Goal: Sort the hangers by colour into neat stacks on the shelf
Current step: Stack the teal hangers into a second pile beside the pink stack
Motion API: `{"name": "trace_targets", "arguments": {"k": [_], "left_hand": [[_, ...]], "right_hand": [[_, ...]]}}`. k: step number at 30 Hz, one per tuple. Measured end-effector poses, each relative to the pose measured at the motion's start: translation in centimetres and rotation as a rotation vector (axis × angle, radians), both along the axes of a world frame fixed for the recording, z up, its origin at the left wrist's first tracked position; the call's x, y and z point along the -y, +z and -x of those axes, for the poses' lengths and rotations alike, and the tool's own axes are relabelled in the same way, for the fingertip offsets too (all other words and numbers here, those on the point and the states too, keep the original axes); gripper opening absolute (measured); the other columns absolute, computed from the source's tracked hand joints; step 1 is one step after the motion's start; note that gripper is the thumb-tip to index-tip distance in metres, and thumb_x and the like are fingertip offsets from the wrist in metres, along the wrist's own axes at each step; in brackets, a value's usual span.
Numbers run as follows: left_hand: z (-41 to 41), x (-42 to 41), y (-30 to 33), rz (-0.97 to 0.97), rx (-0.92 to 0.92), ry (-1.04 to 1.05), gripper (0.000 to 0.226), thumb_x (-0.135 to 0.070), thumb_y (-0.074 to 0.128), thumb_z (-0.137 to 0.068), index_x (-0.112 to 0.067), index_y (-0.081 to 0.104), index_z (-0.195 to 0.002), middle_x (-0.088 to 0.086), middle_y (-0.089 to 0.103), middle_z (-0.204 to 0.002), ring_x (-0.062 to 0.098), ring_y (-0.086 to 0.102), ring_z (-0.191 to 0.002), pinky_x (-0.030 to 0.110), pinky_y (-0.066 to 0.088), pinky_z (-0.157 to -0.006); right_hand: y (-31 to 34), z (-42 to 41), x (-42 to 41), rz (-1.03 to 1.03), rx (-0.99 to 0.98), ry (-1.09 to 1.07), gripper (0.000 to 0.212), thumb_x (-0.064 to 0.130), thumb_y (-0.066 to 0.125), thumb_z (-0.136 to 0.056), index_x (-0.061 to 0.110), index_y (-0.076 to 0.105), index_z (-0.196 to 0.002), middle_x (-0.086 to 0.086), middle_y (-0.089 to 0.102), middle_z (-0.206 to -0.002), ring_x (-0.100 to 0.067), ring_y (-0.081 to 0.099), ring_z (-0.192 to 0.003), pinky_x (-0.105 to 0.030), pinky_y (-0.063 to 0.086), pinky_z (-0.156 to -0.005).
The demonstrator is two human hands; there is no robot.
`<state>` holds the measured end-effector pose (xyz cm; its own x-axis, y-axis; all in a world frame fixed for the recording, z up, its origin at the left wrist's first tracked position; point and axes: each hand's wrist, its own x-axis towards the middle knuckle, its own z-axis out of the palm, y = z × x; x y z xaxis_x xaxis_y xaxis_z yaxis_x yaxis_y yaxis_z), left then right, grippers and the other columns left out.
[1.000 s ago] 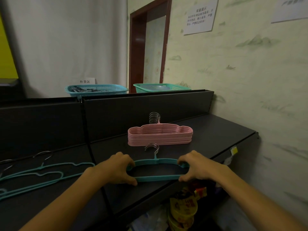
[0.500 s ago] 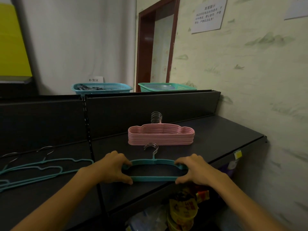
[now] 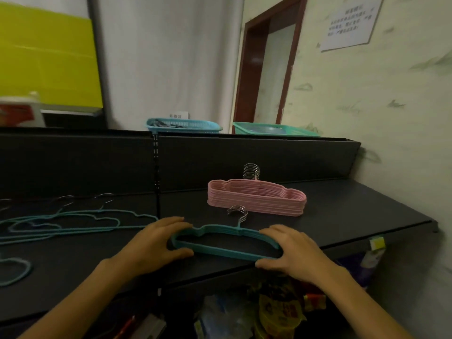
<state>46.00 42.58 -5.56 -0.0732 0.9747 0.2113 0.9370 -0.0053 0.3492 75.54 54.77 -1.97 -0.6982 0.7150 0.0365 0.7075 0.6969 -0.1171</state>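
Teal hanger stack [image 3: 226,243]: on dark shelf [image 3: 354,206], front edge; left hand [image 3: 156,243] and right hand [image 3: 291,250] grip its ends. Pink hanger stack [image 3: 256,198]: just behind. Loose teal hangers [image 3: 73,222]: left.

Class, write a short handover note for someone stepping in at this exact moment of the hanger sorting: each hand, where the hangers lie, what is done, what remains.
Left hand grips the left end of the small stack of teal plastic hangers; right hand grips its right end, near the front edge of the dark shelf.
Done: the tall stack of pink plastic hangers lies squared behind it.
Left: loose teal hangers lie scattered on the shelf's left section; add them to the teal stack.
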Motion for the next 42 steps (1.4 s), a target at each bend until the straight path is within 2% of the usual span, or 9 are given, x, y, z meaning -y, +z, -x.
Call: {"name": "trace_targets", "arguments": {"k": [4, 7, 13, 23, 29, 31, 33, 39, 42], "left_hand": [[2.2, 4.6, -0.9, -0.082, -0.071, 0.127, 0.091, -0.093, 0.016, -0.063, -0.043, 0.044, -0.134, -0.011, 0.044, -0.142, 0.010, 0.043, -0.128, 0.026, 0.037, -0.104], [4.1, 7.7, -1.3, -0.084, -0.139, 0.228, 0.092, -0.092, 0.009, -0.065, -0.042, 0.044, -0.134, -0.012, 0.044, -0.141, 0.012, 0.044, -0.127, 0.028, 0.036, -0.102], [8.6, 13.9, -0.8, -0.083, -0.247, 0.415, 0.087, -0.086, 0.012, -0.073, -0.035, 0.051, -0.132, -0.005, 0.055, -0.133, 0.017, 0.053, -0.121, 0.036, 0.041, -0.099], [19.0, 22.2, -0.7, 0.007, -0.237, 0.539, 0.076, -0.080, 0.027, -0.077, -0.039, 0.038, -0.140, -0.008, 0.041, -0.145, 0.015, 0.040, -0.132, 0.034, 0.032, -0.107], [25.6, 26.3, -0.9, 0.024, -0.225, 0.544, 0.100, -0.092, 0.009, -0.059, -0.039, 0.038, -0.140, -0.009, 0.041, -0.145, 0.013, 0.041, -0.130, 0.032, 0.033, -0.106], [27.5, 27.7, -0.9, 0.002, -0.224, 0.548, 0.110, -0.096, -0.002, -0.055, -0.039, 0.039, -0.139, -0.007, 0.041, -0.145, 0.015, 0.042, -0.130, 0.033, 0.034, -0.105], [29.2, 29.3, -0.9, 0.005, -0.219, 0.542, 0.111, -0.095, -0.006, -0.054, -0.040, 0.038, -0.140, -0.007, 0.040, -0.146, 0.016, 0.041, -0.131, 0.034, 0.033, -0.106], [34.2, 33.6, -2.2, 0.009, -0.200, 0.516, 0.092, -0.092, 0.014, -0.066, -0.041, 0.038, -0.139, -0.008, 0.041, -0.145, 0.014, 0.042, -0.129, 0.034, 0.036, -0.106], [35.6, 34.9, -2.3, 0.011, -0.176, 0.494, 0.089, -0.092, 0.018, -0.067, -0.043, 0.037, -0.139, -0.009, 0.041, -0.144, 0.013, 0.041, -0.129, 0.034, 0.036, -0.106]], "right_hand": [[0.4, 3.3, 1.3, -0.058, -0.090, 0.077, 0.075, 0.070, 0.048, -0.083, 0.035, 0.029, -0.147, 0.008, 0.029, -0.151, -0.012, 0.031, -0.135, -0.032, 0.028, -0.108], [0.0, 7.1, 2.5, -0.067, -0.127, 0.163, 0.073, 0.068, 0.048, -0.085, 0.036, 0.027, -0.147, 0.007, 0.026, -0.154, -0.013, 0.029, -0.138, -0.033, 0.027, -0.110], [0.1, 15.2, 5.8, -0.053, -0.123, 0.318, 0.072, 0.063, 0.050, -0.087, 0.033, 0.027, -0.148, 0.004, 0.031, -0.151, -0.016, 0.034, -0.135, -0.033, 0.030, -0.108], [0.3, 27.9, 10.1, 0.035, -0.066, 0.359, 0.069, 0.063, 0.049, -0.087, 0.034, 0.028, -0.147, 0.005, 0.034, -0.149, -0.016, 0.038, -0.131, -0.035, 0.036, -0.107], [0.2, 34.2, 13.9, 0.030, -0.040, 0.375, 0.070, 0.063, 0.050, -0.087, 0.034, 0.027, -0.147, 0.004, 0.033, -0.150, -0.017, 0.037, -0.133, -0.036, 0.035, -0.108], [0.2, 35.9, 15.4, 0.040, -0.048, 0.385, 0.070, 0.064, 0.051, -0.086, 0.035, 0.028, -0.146, 0.005, 0.033, -0.150, -0.016, 0.037, -0.133, -0.036, 0.034, -0.109], [0.0, 37.6, 17.3, 0.070, -0.056, 0.410, 0.071, 0.066, 0.051, -0.085, 0.036, 0.029, -0.146, 0.008, 0.033, -0.150, -0.015, 0.036, -0.134, -0.035, 0.034, -0.109], [-2.0, 42.1, 23.2, 0.158, -0.045, 0.505, 0.076, 0.069, 0.053, -0.082, 0.038, 0.026, -0.146, 0.010, 0.030, -0.151, -0.013, 0.033, -0.136, -0.033, 0.033, -0.109], [-2.2, 43.9, 25.0, 0.158, -0.012, 0.531, 0.080, 0.069, 0.055, -0.080, 0.037, 0.024, -0.147, 0.009, 0.032, -0.150, -0.014, 0.034, -0.135, -0.034, 0.033, -0.109]]}}
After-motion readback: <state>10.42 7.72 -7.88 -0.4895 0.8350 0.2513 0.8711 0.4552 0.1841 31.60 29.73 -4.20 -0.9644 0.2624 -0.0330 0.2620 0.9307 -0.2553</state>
